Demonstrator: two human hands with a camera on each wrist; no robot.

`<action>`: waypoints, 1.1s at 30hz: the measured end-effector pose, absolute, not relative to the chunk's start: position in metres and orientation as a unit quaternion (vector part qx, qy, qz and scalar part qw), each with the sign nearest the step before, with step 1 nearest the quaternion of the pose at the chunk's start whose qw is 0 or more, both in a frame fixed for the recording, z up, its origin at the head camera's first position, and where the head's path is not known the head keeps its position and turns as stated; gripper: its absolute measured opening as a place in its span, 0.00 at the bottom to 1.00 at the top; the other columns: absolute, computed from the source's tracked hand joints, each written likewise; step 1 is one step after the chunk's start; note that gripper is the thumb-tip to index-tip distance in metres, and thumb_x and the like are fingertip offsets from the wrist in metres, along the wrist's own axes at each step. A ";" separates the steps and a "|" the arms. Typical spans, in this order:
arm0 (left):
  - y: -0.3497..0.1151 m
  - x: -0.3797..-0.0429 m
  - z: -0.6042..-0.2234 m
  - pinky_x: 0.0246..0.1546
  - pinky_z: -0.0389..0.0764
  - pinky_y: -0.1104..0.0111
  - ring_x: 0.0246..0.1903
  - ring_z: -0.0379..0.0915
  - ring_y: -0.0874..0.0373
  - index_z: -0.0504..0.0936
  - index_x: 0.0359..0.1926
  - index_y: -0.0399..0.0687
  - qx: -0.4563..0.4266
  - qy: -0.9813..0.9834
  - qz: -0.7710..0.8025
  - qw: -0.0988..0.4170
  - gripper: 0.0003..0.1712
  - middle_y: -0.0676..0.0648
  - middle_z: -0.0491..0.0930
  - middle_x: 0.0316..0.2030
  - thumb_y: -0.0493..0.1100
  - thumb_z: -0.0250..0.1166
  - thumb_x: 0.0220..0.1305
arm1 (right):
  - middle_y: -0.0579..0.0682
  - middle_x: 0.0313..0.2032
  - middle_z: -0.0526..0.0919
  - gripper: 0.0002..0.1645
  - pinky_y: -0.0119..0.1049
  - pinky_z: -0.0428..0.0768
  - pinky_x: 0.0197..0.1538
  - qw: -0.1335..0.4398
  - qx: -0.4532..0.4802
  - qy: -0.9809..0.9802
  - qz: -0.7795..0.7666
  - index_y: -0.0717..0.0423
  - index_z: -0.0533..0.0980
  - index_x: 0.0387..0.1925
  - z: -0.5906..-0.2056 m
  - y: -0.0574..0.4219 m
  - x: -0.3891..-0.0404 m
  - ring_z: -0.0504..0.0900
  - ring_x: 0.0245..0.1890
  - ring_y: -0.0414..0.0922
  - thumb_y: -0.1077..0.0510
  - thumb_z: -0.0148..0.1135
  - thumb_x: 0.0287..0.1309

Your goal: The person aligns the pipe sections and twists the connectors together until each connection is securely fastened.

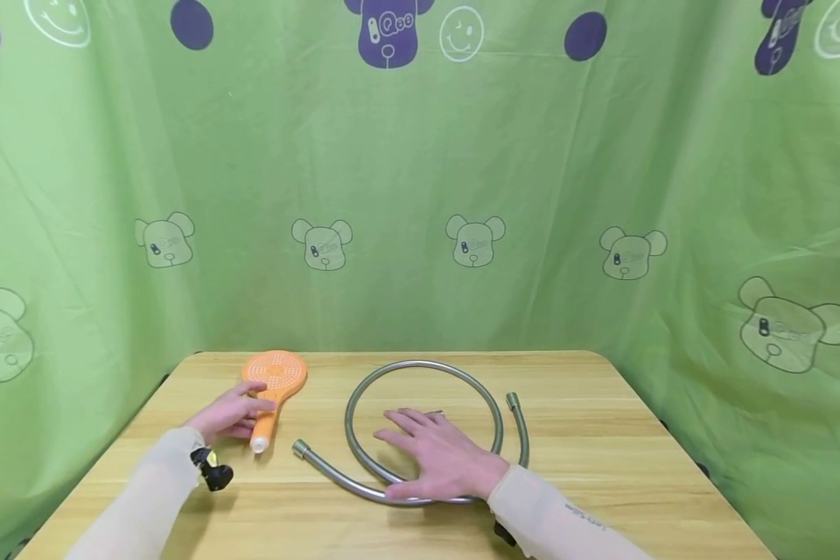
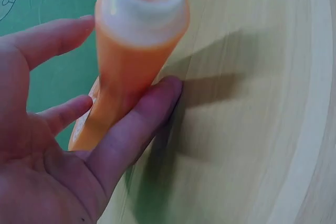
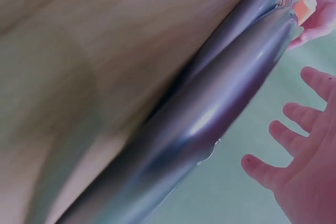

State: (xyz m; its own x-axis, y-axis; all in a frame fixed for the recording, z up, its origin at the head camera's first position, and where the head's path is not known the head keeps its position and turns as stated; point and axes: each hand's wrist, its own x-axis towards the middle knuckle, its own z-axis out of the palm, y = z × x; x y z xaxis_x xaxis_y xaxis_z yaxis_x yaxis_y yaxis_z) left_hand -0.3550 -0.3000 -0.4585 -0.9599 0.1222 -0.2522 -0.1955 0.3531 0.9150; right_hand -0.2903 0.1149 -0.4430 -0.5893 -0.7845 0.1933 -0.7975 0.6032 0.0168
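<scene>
An orange shower head [image 1: 274, 372] lies face up at the table's far left, its handle with a white threaded end [image 1: 260, 444] pointing toward me. My left hand [image 1: 231, 412] is at the handle, fingers spread and fairly straight on both sides of it. In the left wrist view one finger [image 2: 142, 119] reaches low beside the orange handle [image 2: 126, 72]. A silvery metal shower hose [image 1: 423, 363] lies coiled in the middle, both end fittings outward. My right hand [image 1: 444, 459] is spread over the coil's near part, its fingers apart and holding nothing.
The wooden table [image 1: 602, 459] has rounded far corners. A green curtain [image 1: 420, 155] with bear prints hangs behind it and along both sides. One hose end [image 1: 301, 449] points left toward the shower head; the other end [image 1: 512, 400] points away on the right.
</scene>
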 end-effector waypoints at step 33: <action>-0.292 -0.356 -0.454 0.24 0.81 0.69 0.22 0.74 0.61 0.53 0.76 0.40 -0.004 0.825 0.545 0.149 0.42 0.48 0.77 0.25 0.39 0.65 0.68 | 0.50 0.74 0.64 0.59 0.49 0.66 0.73 0.059 0.474 -0.878 0.018 0.45 0.63 0.75 -0.448 0.052 -0.300 0.63 0.74 0.51 0.14 0.49 0.52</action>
State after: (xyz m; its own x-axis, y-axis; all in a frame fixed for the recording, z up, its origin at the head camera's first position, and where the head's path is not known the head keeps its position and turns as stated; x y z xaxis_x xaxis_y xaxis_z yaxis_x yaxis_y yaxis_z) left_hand -0.3563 -0.2921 -0.4535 -0.9554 0.1564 -0.2506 -0.1693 0.4053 0.8984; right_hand -0.2997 0.0525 -0.4483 -0.5437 -0.8305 0.1212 -0.8347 0.5501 0.0245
